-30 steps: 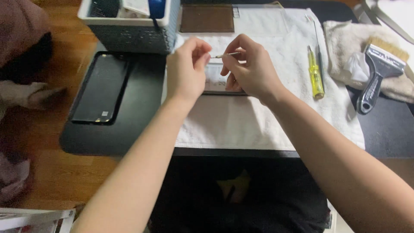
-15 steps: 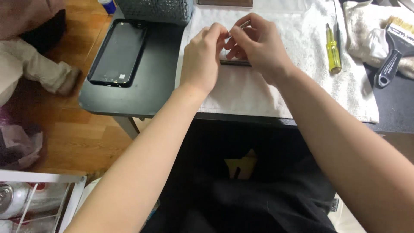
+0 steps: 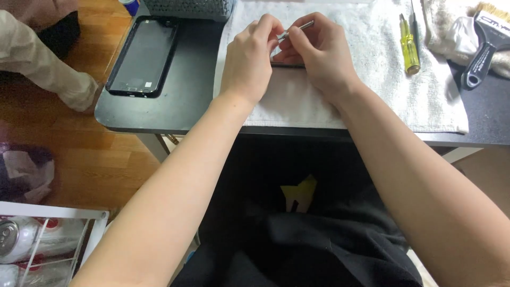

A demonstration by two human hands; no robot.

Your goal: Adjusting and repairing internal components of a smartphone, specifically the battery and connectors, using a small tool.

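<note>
On the white towel (image 3: 319, 101) spread over the dark tabletop (image 3: 186, 106), both hands bunched over a thin dark device (image 3: 289, 65), mostly hidden under them. Left hand (image 3: 248, 58) with fingers pressed together, pinching the near end of a slim metal tool (image 3: 297, 28); right hand (image 3: 319, 56) with fingers curled around the same tool and resting on the device's edge. Looked like early going: no loose parts laid out on the towel, device seemingly in one piece, though too covered to say for sure. Yellow screwdriver (image 3: 408, 45) lying untouched well off to the right, black-handled brush (image 3: 481, 50) on a rag (image 3: 451, 32) past it. Second phone (image 3: 142, 56), black, face up on the left, well apart. Grey mesh basket (image 3: 191, 8) at the far edge, contents cut off by the frame. Down on the floor, white wire rack (image 3: 48, 244) holding cans (image 3: 21, 239).
</note>
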